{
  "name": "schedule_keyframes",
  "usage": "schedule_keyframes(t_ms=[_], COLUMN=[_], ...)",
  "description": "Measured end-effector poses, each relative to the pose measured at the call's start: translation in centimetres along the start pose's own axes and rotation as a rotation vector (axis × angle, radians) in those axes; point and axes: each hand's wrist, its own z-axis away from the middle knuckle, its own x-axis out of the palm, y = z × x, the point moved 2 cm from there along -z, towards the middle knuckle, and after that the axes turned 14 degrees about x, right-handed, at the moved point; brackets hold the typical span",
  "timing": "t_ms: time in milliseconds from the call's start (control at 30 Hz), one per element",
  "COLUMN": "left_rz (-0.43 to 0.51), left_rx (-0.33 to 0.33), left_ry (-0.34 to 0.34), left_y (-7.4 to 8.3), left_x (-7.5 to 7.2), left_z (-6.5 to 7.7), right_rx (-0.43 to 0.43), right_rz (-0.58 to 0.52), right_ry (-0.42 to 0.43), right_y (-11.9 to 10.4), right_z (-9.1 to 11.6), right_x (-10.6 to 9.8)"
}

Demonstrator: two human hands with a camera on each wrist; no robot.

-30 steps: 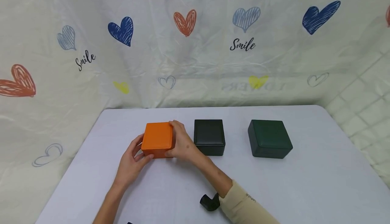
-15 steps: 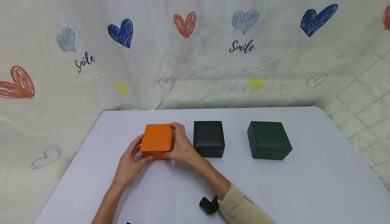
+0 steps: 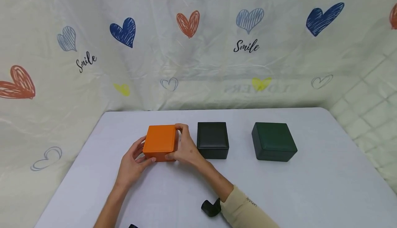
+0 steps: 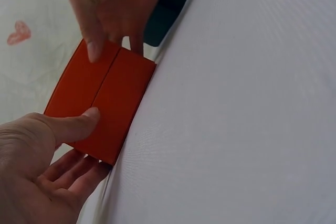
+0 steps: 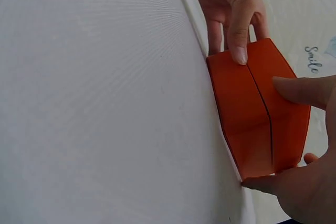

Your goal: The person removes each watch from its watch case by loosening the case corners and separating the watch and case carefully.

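Observation:
An orange box (image 3: 159, 139) with a lid seam around its side sits on the white table in the head view. My left hand (image 3: 131, 167) grips its left side, the thumb on the front face near the seam and the fingers round the side, as the left wrist view shows of the box (image 4: 100, 98). On the other side my right hand (image 3: 186, 148) holds the box between thumb and fingers, with the thumb on the lid part in the right wrist view, where the box (image 5: 257, 108) looks closed. The far side of the box is hidden.
A black box (image 3: 212, 140) stands just right of my right hand, and a dark green box (image 3: 274, 141) farther right. A black curved object (image 3: 211, 208) lies by the right sleeve (image 3: 248, 209). Behind the white table (image 3: 325, 186) hangs a heart-printed curtain (image 3: 201, 55).
The right hand's fingers have shifted slightly at the orange box's right edge. The box and the left hand stay in place; the head view has tilted a little.

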Motion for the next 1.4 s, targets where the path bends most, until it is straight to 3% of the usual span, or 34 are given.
schedule_keyframes(t_ms=[433,1000,1200,1400], left_rz=[0.072,0.065,0.049,0.057], left_rx=[-0.090,-0.164,-0.176,-0.145], left_ry=[0.012,-0.011,-0.006,-0.001], left_y=[0.3,-0.3,-0.3,-0.4], left_x=[-0.2,-0.4,-0.4,-0.2], left_z=[-0.1,0.0,0.1,0.1], right_rx=[-0.041,-0.080,-0.065,-0.031], right_rz=[-0.105,-0.225,-0.256,-0.259], right_ry=[0.023,0.047,0.068,0.114], right_y=[0.8,0.6,0.7,0.5], right_z=[-0.1,-0.5,-0.7,-0.9], right_x=[0.4,0.6,0.8,0.9])
